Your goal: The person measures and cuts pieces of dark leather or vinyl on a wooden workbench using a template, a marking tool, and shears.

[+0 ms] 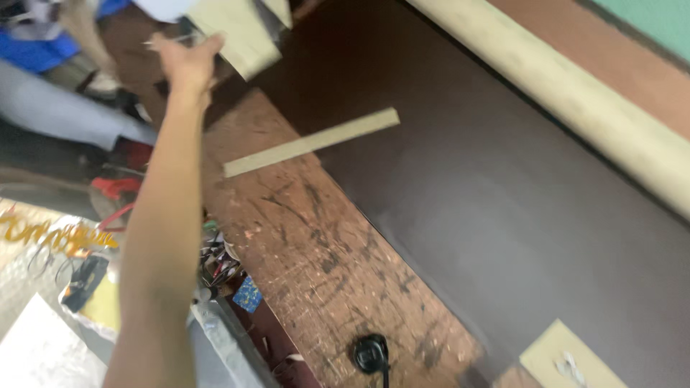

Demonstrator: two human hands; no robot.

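Note:
My left hand (188,61) reaches far out over the top left end of a worn wooden table (309,251), with the whole forearm stretched up from the lower left. Its fingers are closed around a thin pale stick-like tool (162,42) that pokes out to the left; motion blur hides what the tool is. The fingertips sit at the edge of a beige board piece (241,32). My right hand is out of the picture.
A dark brown sheet (503,179) covers the table's right side, with a narrow beige strip (309,144) across its edge and a thick beige roll (575,93) beyond. A black round plug (370,352) and a beige offcut (568,359) lie near me. Wires and clutter (215,266) crowd the left.

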